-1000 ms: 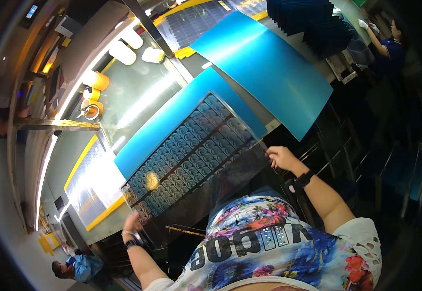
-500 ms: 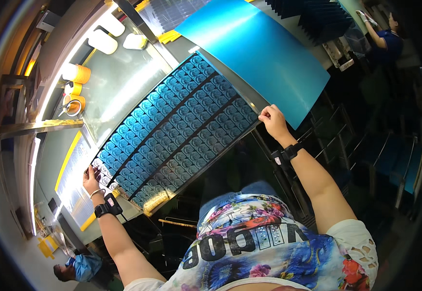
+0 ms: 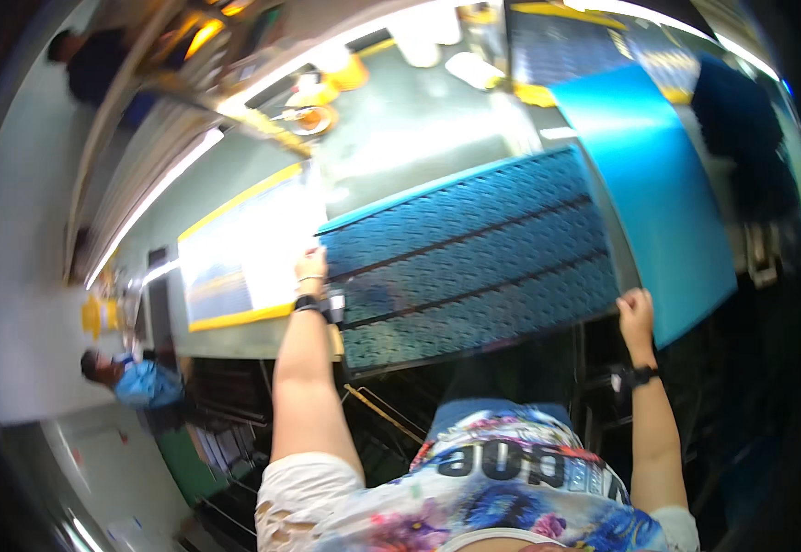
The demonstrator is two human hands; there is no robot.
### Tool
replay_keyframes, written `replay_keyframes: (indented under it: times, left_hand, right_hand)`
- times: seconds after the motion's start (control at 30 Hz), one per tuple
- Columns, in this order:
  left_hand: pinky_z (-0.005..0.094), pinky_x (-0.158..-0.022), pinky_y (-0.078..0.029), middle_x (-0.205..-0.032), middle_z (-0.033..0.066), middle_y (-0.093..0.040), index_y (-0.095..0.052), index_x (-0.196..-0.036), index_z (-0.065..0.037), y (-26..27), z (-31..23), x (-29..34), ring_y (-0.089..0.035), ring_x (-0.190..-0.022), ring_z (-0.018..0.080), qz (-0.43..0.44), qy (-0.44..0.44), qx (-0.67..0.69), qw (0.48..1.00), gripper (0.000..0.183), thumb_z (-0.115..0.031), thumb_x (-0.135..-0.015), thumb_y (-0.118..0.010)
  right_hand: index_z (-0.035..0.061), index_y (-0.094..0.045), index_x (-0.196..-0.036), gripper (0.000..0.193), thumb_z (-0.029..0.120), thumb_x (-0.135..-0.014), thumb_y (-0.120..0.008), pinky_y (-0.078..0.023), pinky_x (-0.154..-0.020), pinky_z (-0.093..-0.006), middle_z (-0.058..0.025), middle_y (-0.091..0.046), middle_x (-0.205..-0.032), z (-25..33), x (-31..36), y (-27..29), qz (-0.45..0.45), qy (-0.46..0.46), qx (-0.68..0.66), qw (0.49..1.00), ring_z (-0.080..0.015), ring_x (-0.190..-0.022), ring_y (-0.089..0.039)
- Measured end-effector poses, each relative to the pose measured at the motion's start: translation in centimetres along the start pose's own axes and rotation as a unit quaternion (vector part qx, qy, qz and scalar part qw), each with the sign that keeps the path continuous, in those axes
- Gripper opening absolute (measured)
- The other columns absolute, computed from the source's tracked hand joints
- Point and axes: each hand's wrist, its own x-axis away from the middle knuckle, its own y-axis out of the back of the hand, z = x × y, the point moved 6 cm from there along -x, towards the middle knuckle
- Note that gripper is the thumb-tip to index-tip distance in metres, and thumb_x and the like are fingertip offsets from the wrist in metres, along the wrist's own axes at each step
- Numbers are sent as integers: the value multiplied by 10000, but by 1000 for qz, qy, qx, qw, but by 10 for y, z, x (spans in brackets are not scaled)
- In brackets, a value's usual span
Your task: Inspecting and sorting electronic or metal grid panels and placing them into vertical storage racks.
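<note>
A large dark-blue patterned sheet with rows of repeated motifs and two dark stripes stretches between my hands. My left hand is closed on its left edge, beside a bright yellow-edged panel. At the near right corner, my right hand is closed with the fingers curled at the sheet's edge. Just right of that hand lies a plain, glossy light-blue sheet. Motion blur smears the pattern. Both wrists wear black bands.
The yellow-edged panel lies on the grey table to the left. An orange cup and white tubs stand at the back. One person in blue is at far left. Dark metal racks stand below the table edge.
The view has swung, so table and sheets sit farther right and more level in it. The patterned sheet looks darker, with less glare. Both hands remain at its edges.
</note>
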Motion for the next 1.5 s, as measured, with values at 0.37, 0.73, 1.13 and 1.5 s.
replay_keyframes:
  times: [0.37,0.73,1.13,1.5]
  left_hand:
    - [397,-751,-462,-972,157,-608,-608,-1048,-161,40,-46,25,-580,-875,331,-101,-67,-80,989,302,-237,-756,-632]
    - [390,-702,-461,-872,165,-609,-631,-1027,-127,41,-47,26,-574,-790,328,-153,-138,-55,977,243,-162,-791,-582]
    - [386,-695,-471,-853,143,-611,-651,-987,-179,41,-45,21,-582,-782,315,-150,-96,-79,981,208,-189,-790,-584]
    - [446,-742,-444,-923,127,-594,-634,-1026,-205,31,-93,32,-528,-969,306,-49,-106,-257,959,245,-267,-820,-516]
  right_hand:
    - [16,-446,-660,147,15,-694,-589,-372,-587,-297,-71,-417,-693,-6,-2,-5,38,-3,7,999,-198,-615,-410]
    - [14,-446,-671,145,3,-699,-588,-368,-579,-291,-71,-410,-692,-4,-1,-4,45,-12,-6,999,-192,-609,-405]
    - [17,-446,-663,151,5,-695,-593,-365,-569,-290,-67,-409,-682,-4,1,-5,52,-11,6,999,-187,-598,-399]
    - [20,-505,-828,178,13,-675,-596,-392,-717,-336,-107,-469,-840,-2,4,13,29,-28,71,997,-259,-782,-468]
